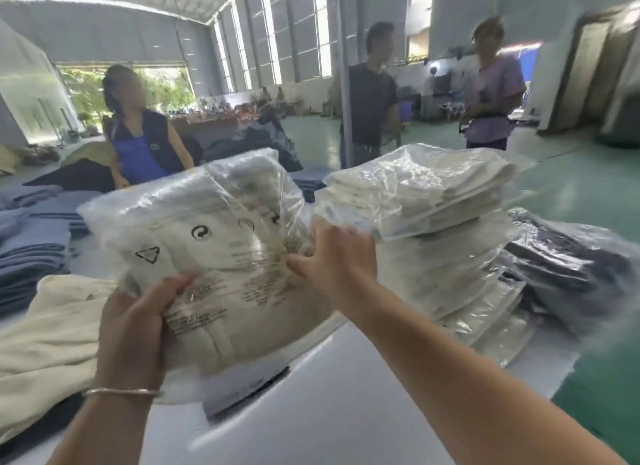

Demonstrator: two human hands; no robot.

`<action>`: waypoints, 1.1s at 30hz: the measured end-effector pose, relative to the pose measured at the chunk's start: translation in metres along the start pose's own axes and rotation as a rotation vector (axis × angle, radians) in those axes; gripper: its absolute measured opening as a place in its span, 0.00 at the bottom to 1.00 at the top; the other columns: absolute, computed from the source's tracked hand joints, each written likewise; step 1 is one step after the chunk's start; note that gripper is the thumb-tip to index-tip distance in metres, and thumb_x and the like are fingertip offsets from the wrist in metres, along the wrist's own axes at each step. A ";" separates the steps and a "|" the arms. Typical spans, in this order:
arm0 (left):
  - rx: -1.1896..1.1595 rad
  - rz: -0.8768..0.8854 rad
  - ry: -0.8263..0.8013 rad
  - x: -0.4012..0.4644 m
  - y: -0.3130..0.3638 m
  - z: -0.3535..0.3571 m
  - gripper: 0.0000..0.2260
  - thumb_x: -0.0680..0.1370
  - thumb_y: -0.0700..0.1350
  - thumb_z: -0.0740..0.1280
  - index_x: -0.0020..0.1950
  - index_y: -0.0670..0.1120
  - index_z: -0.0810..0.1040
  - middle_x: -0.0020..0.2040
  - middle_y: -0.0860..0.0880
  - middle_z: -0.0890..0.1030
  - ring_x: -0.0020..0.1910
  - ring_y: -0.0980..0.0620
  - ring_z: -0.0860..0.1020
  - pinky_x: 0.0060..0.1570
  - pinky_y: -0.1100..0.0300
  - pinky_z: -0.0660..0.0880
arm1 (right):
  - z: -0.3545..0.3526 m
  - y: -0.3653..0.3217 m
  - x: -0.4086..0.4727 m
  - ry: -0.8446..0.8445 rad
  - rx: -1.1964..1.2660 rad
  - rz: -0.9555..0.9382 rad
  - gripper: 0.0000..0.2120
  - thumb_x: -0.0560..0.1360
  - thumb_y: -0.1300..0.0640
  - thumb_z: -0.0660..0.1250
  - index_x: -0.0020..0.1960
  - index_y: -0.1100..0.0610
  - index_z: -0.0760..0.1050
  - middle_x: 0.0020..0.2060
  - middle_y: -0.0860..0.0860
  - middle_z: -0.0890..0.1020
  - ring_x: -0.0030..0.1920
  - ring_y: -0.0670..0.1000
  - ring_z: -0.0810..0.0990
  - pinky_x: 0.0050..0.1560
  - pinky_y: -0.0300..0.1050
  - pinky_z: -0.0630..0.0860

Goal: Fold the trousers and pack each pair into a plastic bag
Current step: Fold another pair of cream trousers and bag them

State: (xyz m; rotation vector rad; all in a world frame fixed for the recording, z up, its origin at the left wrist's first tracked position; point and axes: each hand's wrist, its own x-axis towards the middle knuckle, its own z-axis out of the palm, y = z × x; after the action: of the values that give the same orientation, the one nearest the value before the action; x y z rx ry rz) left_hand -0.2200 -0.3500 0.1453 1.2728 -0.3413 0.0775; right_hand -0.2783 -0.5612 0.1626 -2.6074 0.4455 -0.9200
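White and wide, the surface [346, 412] runs under my arms in a big hall with a green floor [581, 194]. My left hand [135, 322] grips the near edge of one bagged pair [214, 257] of cream trousers, thumb on top of the plastic and fingers curled beneath, holding it tilted above the surface. My right hand [337, 257] lies against the bag's right edge with the fingers spread and fairly straight; whether they pinch the plastic I cannot tell. One thin bracelet [121, 392] sits on my left wrist.

Just right of the held bag stands one stack of bagged cream trousers [433, 229]; the packs blur together, so I cannot count them exactly. Beside that stack, further right, lies a lower pile of bagged dark trousers [571, 260]. At my left, one loose cream pair [45, 336] lies unbagged on the surface, and beyond it are piles of folded blue trousers [31, 246]. One dark flat piece [249, 385] shows under the held bag.

Three people are across from me: one seated person in a blue apron [142, 142], one standing person in a dark shirt [370, 97], one standing person in a lilac top [491, 90].
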 end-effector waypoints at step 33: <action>0.634 -0.179 -0.385 0.137 -0.067 0.303 0.11 0.75 0.43 0.71 0.54 0.43 0.74 0.37 0.45 0.82 0.28 0.54 0.79 0.27 0.63 0.75 | -0.071 0.203 0.186 -0.099 -0.224 0.078 0.16 0.75 0.54 0.61 0.61 0.52 0.77 0.61 0.54 0.75 0.63 0.56 0.69 0.64 0.57 0.61</action>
State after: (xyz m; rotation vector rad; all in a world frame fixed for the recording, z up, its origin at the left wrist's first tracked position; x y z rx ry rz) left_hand -0.1371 -0.6739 0.1992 1.9482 -0.5572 -0.2341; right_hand -0.2232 -0.8314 0.2315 -2.7979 0.6522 -0.7501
